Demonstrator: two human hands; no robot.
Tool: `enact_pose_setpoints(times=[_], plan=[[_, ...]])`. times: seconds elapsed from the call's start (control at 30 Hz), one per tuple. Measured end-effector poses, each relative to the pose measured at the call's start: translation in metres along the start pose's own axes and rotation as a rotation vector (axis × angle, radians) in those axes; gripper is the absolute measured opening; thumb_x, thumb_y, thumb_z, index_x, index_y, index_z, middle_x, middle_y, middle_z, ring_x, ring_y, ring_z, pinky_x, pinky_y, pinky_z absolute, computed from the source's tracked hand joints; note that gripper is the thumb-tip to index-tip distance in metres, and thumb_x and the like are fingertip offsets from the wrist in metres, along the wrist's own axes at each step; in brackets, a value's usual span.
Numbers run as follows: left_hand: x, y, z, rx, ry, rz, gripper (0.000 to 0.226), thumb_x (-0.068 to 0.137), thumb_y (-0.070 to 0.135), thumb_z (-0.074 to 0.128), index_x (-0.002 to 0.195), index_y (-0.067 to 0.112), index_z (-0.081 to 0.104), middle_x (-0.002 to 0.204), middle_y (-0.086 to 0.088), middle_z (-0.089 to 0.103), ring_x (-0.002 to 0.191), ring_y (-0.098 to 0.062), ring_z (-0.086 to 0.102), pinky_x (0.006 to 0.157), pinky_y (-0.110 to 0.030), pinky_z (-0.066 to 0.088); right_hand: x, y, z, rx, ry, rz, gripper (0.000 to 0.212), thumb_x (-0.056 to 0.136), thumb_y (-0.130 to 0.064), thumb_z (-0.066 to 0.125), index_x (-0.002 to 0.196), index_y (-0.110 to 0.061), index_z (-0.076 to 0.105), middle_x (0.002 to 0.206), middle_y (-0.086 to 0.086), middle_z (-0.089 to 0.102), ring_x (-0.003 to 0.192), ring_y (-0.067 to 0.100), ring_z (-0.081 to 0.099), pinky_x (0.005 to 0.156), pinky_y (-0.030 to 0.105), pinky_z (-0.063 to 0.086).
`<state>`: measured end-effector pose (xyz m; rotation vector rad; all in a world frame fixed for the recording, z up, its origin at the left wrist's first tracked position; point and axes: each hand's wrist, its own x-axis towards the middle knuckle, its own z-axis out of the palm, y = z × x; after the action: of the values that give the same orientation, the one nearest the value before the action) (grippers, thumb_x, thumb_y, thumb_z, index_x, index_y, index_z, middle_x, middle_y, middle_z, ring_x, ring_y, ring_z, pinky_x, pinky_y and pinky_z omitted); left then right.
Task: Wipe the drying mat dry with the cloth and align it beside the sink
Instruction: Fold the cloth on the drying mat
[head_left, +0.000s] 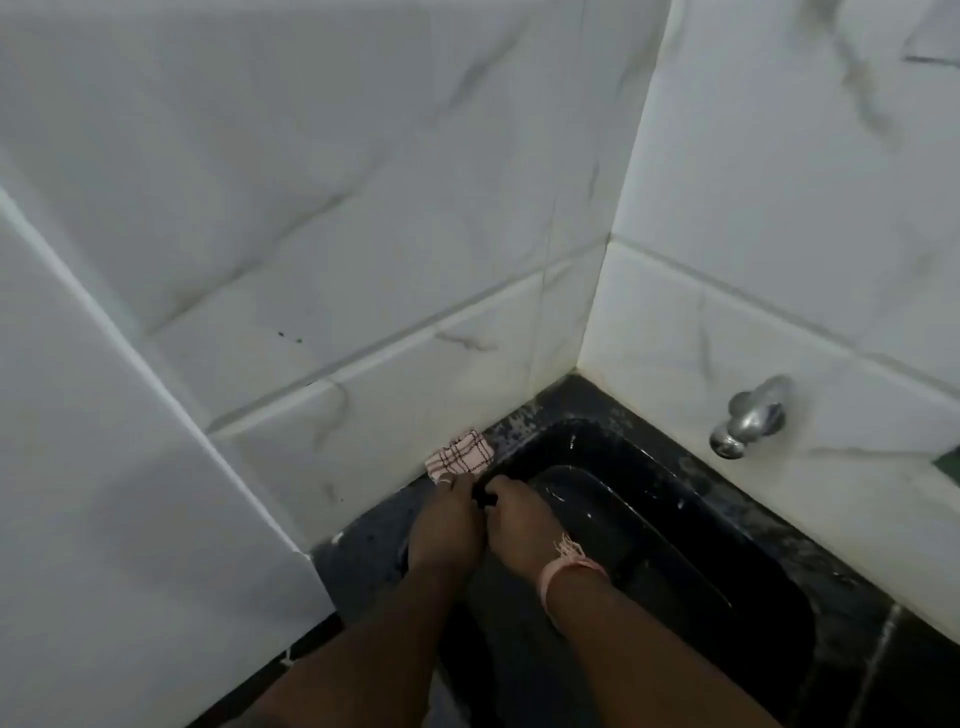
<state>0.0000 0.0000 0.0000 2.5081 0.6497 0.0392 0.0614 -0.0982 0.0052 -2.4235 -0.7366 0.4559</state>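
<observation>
Room: a corner of white marble-look wall tiles (363, 208) with grey veins, meeting above a dark speckled counter (358, 561).
Sink: one black basin (649, 519) sunk into the counter, right of the hands, with drops of water shining on its wall.
Tap: one chrome tap (748, 415) on the right wall, above the far right rim of the sink.
Writing: no brand, label or lettering can be read anywhere.
Cloth: one pink cloth (460, 457) with dark check lines, lying on the counter against the far wall, just left of the sink's far corner.
Drying mat: cannot be told apart from the dark counter and the sink rim; blurred.
Left hand (447, 525): fingers bent down onto the near edge of the cloth, touching it; a ring on one finger.
Right hand (514, 514): fingers curled round something small and dark at the sink's left rim; what it is cannot be told. A pink thread band (571, 566) on the wrist.
Count: two hands, one cloth, one tap, one sink.
</observation>
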Motion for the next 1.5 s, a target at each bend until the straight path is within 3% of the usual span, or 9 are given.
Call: enact_pose_setpoints(times=[0.17, 0.3, 0.47, 0.67, 0.9, 1.0, 1.1, 1.27, 1.5], plan=[[0.04, -0.019, 0.015, -0.273, 0.088, -0.26, 0.038, 0.093, 0.005, 0.053, 0.132, 0.006, 0.053, 0.134, -0.017, 0.051, 0.12, -0.034, 0.052, 0.1, -0.039, 0.045, 0.05, -0.003, 0.023, 0.45, -0.053, 0.336, 0.029, 0.093, -0.014, 0.06, 0.121, -0.018, 0.06, 0.114, 0.007, 0.071, 0.108, 0.023, 0.065, 0.094, 0.028, 0.048], [0.054, -0.015, 0.016, -0.609, 0.176, -0.489, 0.034, 0.098, 0.006, 0.055, 0.131, 0.004, 0.049, 0.118, -0.008, 0.059, 0.108, -0.025, 0.058, 0.088, -0.026, 0.041, 0.077, -0.009, 0.039, 0.858, -0.023, 0.542, 0.031, 0.09, -0.001, 0.059, 0.114, -0.02, 0.06, 0.111, -0.001, 0.068, 0.106, 0.018, 0.063, 0.102, 0.035, 0.05], [0.076, -0.04, 0.038, -0.756, 0.156, -0.598, 0.048, 0.075, 0.039, 0.065, 0.115, 0.012, 0.067, 0.105, -0.007, 0.073, 0.093, -0.023, 0.069, 0.087, -0.041, 0.057, 0.1, -0.007, 0.058, 1.154, 0.096, 0.77, 0.024, 0.093, -0.01, 0.065, 0.115, -0.003, 0.068, 0.102, 0.012, 0.072, 0.095, 0.029, 0.069, 0.091, 0.043, 0.058], [0.036, 0.002, 0.034, -0.846, 0.12, -0.516, 0.012, 0.086, 0.025, 0.065, 0.083, 0.014, 0.061, 0.08, -0.005, 0.068, 0.068, -0.016, 0.06, 0.059, -0.031, 0.044, 0.065, 0.012, 0.05, 1.337, 0.153, 0.77, 0.027, 0.086, -0.024, 0.073, 0.102, -0.003, 0.075, 0.095, 0.017, 0.077, 0.088, 0.03, 0.074, 0.084, 0.045, 0.061], [-0.027, 0.057, 0.05, -0.905, 0.14, -0.439, 0.051, 0.086, 0.064, 0.059, 0.105, 0.016, 0.062, 0.1, 0.0, 0.066, 0.088, -0.016, 0.064, 0.087, -0.041, 0.054, -0.041, 0.065, -0.001, 1.443, 0.387, 0.663, 0.03, 0.079, -0.009, 0.071, 0.109, -0.005, 0.067, 0.1, 0.02, 0.075, 0.087, 0.036, 0.074, 0.076, 0.05, 0.061], [-0.06, 0.095, 0.062, -0.821, -0.134, -0.294, 0.042, 0.092, 0.052, 0.063, 0.118, 0.02, 0.064, 0.107, 0.001, 0.07, 0.095, -0.018, 0.067, 0.09, -0.038, 0.054, -0.102, 0.094, -0.028, 1.368, 0.468, 0.633, 0.027, 0.075, -0.014, 0.07, 0.101, -0.009, 0.068, 0.099, 0.019, 0.075, 0.094, 0.04, 0.072, 0.083, 0.058, 0.058], [-0.103, 0.135, 0.08, -0.772, -0.334, -0.112, 0.033, 0.097, 0.045, 0.059, 0.096, 0.016, 0.076, 0.089, -0.004, 0.077, 0.09, -0.025, 0.073, 0.077, -0.036, 0.055, -0.166, 0.122, -0.048, 1.263, 0.552, 0.618, 0.024, 0.08, -0.018, 0.065, 0.102, -0.011, 0.07, 0.1, 0.016, 0.075, 0.097, 0.038, 0.071, 0.081, 0.055, 0.057], [-0.2, 0.199, 0.124, -0.839, -0.598, -0.066, 0.04, 0.095, 0.05, 0.061, 0.099, 0.013, 0.077, 0.09, -0.007, 0.078, 0.086, -0.021, 0.076, 0.079, -0.04, 0.06, -0.29, 0.165, -0.072, 1.158, 0.696, 0.626, 0.02, 0.091, -0.012, 0.062, 0.108, -0.011, 0.073, 0.098, 0.005, 0.077, 0.089, 0.019, 0.074, 0.072, 0.029, 0.059], [-0.316, 0.251, 0.194, -0.684, -0.917, -0.019, 0.043, 0.101, 0.049, 0.053, 0.106, 0.014, 0.077, 0.096, -0.006, 0.079, 0.095, -0.021, 0.075, 0.094, -0.042, 0.057, -0.441, 0.217, -0.054, 0.9, 0.933, 0.792, 0.03, 0.087, -0.037, 0.06, 0.116, -0.032, 0.065, 0.103, -0.013, 0.072, 0.094, 0.003, 0.069, 0.086, 0.031, 0.058]])
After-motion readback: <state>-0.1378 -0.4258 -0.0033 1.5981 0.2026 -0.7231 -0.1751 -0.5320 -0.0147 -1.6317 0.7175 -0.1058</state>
